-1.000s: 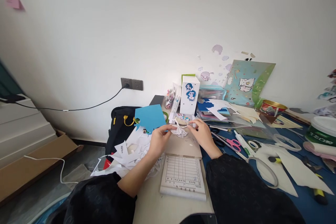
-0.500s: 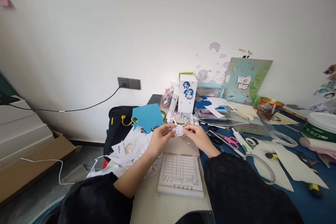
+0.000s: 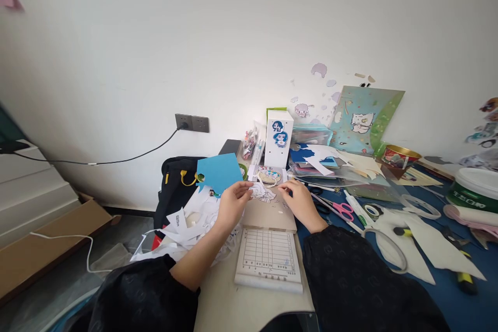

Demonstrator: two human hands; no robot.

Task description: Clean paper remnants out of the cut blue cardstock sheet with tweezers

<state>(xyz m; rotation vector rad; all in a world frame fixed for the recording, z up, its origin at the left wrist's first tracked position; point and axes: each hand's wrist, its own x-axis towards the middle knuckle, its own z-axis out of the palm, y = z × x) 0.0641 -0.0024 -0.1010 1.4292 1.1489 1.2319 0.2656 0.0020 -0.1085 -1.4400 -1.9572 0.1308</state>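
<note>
A white paper cutout (image 3: 263,193) with black line drawing shows between my hands, above a beige board (image 3: 262,216). My left hand (image 3: 235,203) pinches the cutout at its left edge. To the right of the cutout, my right hand (image 3: 300,203) has its thumb and forefinger drawn together, apart from the paper; whatever may be between the tips is too small to make out. Behind the cutout lies a printed sheet (image 3: 282,172) with a round, colourful picture. A ruled form pad (image 3: 268,257) lies nearer to me.
Paper scraps (image 3: 182,231) and a blue sheet (image 3: 220,170) lie on the left by a black bag (image 3: 168,184). A white box (image 3: 277,151) stands behind. On the right are pink-handled scissors (image 3: 343,211), a white marker (image 3: 356,205) and a tape ring (image 3: 392,249).
My right hand has come away from the cutout, slightly to the right. The cutout now shows more of its drawing, with my left hand still at its edge.
</note>
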